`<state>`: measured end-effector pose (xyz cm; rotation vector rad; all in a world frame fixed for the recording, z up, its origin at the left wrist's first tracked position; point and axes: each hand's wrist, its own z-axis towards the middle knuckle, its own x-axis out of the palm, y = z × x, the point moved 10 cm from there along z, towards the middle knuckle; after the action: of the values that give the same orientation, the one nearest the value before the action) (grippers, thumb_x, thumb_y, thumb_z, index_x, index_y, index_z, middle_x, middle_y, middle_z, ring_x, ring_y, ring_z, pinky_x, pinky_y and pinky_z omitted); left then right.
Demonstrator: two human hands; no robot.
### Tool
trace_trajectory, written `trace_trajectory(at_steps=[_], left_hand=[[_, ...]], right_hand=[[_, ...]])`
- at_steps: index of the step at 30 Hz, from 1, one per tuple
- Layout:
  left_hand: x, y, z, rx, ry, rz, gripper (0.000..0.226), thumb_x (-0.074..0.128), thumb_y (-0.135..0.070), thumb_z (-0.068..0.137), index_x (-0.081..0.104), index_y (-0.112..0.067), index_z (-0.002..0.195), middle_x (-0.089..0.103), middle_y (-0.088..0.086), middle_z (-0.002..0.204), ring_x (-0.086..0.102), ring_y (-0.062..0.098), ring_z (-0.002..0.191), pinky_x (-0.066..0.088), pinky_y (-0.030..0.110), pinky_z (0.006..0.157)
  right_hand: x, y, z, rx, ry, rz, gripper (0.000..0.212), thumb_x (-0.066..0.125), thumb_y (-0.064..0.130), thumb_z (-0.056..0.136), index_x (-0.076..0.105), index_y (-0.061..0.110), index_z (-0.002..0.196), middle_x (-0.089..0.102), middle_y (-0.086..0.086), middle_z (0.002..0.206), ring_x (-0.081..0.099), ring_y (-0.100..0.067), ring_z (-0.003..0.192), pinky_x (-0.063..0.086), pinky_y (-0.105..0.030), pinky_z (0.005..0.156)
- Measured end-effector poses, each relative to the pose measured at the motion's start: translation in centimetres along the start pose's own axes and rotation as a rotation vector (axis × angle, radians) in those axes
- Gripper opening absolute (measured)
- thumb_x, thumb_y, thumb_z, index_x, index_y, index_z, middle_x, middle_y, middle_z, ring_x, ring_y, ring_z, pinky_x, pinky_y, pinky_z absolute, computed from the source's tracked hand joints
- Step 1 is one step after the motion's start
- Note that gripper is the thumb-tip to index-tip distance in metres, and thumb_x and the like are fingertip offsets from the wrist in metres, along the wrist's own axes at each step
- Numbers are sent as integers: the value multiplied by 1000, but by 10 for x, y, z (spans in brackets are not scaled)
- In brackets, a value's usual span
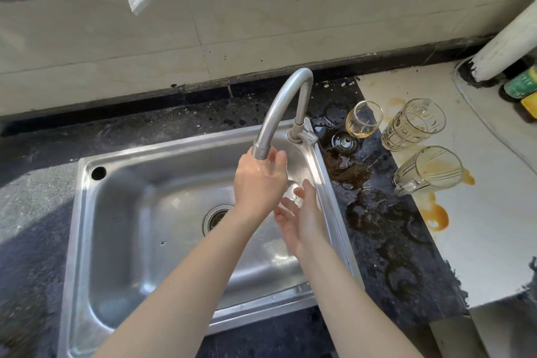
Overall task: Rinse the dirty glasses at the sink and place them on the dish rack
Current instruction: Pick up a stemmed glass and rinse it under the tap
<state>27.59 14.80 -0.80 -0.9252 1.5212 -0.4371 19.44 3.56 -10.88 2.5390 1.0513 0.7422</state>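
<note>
Stainless steel sink (122,229) is set into a dark speckled counter (37,212), with the curved tap (283,104) arched over the right half of the basin and the drain (216,216) seen below it. Both hands are held under the spout. The left hand (260,183) is raised right up at the nozzle, fingers loosely spread and a bit curled, nothing gripped in them. The right hand (302,218) is kept lower and just beside the sink's right wall, palm turned up, fingers open and relaxed, also empty. Something glassy or wet is glimpsed between the two hands, probably just running water, but it can't really be told from this angle.

The dirty glasses are all parked on the counter to the right of the sink, well apart from the hands. A small rounded glass (363,119) with a bit of amber liquid is tilted near the tap base, with a little upturned glass foot or lid (344,141) just beside it. A ribbed tumbler (412,125) is set further right, and a handled mug-style glass (428,170) is placed nearer the camera. Brownish spills and puddles (436,215) are spread around them over the dark stone and the pale board. A green-labelled bottle (521,86) is tucked in the far right corner.
</note>
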Motion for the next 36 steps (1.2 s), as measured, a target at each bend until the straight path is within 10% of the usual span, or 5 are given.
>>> trace_trajectory(at_steps=[9,18,27,31,36], left_hand=[[-9,-7,19,-87,159,-247,39,67,-44,74,62,-6,66,56,1,59,52,17,57,45,32,60],[2,2,12,-365,455,-1195,18,56,-10,86,63,-15,70,53,-4,53,43,6,42,40,17,47],[-30,33,3,-252,618,-320,21,55,-16,93,69,-1,99,69,10,93,65,17,77,57,28,66],[-21,43,-21,-222,875,-86,17,61,-14,91,70,0,94,69,1,73,60,13,66,57,27,68],[-20,39,-15,-148,696,-25,26,50,-12,96,60,-12,73,57,-3,57,57,8,50,51,25,63]], right_hand=[[4,-4,-12,54,19,38,34,54,46,92,51,12,95,56,-15,90,53,-19,53,45,-24,47],[23,7,-8,95,40,-247,37,50,50,91,51,13,95,59,-10,81,45,-13,45,27,-19,37],[48,42,-4,-206,64,-545,30,54,43,91,61,17,102,59,-5,87,43,-12,47,29,-23,45],[78,63,-9,-325,73,-727,13,58,28,89,63,21,80,58,4,73,44,-11,53,34,-18,42],[111,76,-19,-598,67,-910,16,70,35,83,58,24,81,56,7,71,55,-17,74,47,-36,74]])
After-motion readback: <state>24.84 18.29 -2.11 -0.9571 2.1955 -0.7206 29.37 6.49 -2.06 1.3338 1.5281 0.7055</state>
